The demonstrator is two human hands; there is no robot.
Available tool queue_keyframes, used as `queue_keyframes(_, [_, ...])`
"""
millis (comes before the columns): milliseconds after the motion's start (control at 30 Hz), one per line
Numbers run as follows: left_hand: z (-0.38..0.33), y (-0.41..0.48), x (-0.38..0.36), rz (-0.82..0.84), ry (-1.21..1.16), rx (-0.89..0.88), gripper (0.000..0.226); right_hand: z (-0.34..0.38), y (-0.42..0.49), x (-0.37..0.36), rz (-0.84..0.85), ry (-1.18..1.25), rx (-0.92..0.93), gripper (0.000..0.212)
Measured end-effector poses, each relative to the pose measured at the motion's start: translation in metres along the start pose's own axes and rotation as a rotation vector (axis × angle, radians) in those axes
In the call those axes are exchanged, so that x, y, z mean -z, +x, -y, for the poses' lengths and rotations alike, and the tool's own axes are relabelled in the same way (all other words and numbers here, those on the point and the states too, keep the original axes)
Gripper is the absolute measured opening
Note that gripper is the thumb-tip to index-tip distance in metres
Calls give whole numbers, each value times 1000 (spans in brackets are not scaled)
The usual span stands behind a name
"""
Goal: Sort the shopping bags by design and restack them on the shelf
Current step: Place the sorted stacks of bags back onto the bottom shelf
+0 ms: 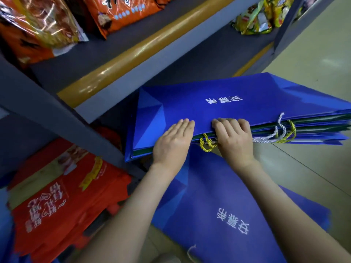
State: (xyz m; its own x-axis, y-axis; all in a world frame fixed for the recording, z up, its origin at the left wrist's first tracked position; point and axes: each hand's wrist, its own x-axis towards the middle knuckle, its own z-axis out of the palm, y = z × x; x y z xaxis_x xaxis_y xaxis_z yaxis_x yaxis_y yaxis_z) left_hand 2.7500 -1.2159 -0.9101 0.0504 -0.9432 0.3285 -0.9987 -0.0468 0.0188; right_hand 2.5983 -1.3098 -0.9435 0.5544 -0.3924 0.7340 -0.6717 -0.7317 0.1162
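In the head view, both forearms reach forward. The left hand (pixel 173 142) lies flat with straight fingers, pressing on the stack of blue bags (pixel 237 99). The right hand (pixel 235 139) is just beside it, with its fingers curled over the near edge of the stack, gripping it; the thumb is hidden.

The stack sits at the edge of the grey shelf (pixel 171 63) and sticks out over the floor (pixel 313 63). The top bag is blue with white characters, and green layers show between the blue ones. A yellow cord (pixel 207 144) and a white cord (pixel 281 128) hang from the near edge. Another blue bag (pixel 218 205) lies lower, under the forearms.
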Motion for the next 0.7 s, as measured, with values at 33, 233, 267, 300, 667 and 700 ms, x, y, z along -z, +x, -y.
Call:
queue_keyframes(33, [0, 1, -9, -6, -1, -1, 51, -2, -5, -6, -5, 3, 8, 14])
queue_keyframes(233, [19, 4, -41, 0, -4, 41, 52, 4, -37, -4, -71, 139, -89, 40])
queue_keyframes(267, [22, 2, -43, 10, -1, 45, 53, 9, -45, 2, -70, 215, -278, 49])
queue_keyframes(300, [23, 1, -45, 23, 3, 50, 53, 15, -55, 5, -46, 338, -549, 60])
queue_keyframes(667, [11, -4, -44, -14, -17, 25, 59, 35, 0, -25, -124, 1351, -1691, 127])
queue_keyframes(700, [9, -4, -45, -37, -25, 31, 57, 33, 4, -23, -119, 1242, -1601, 122])
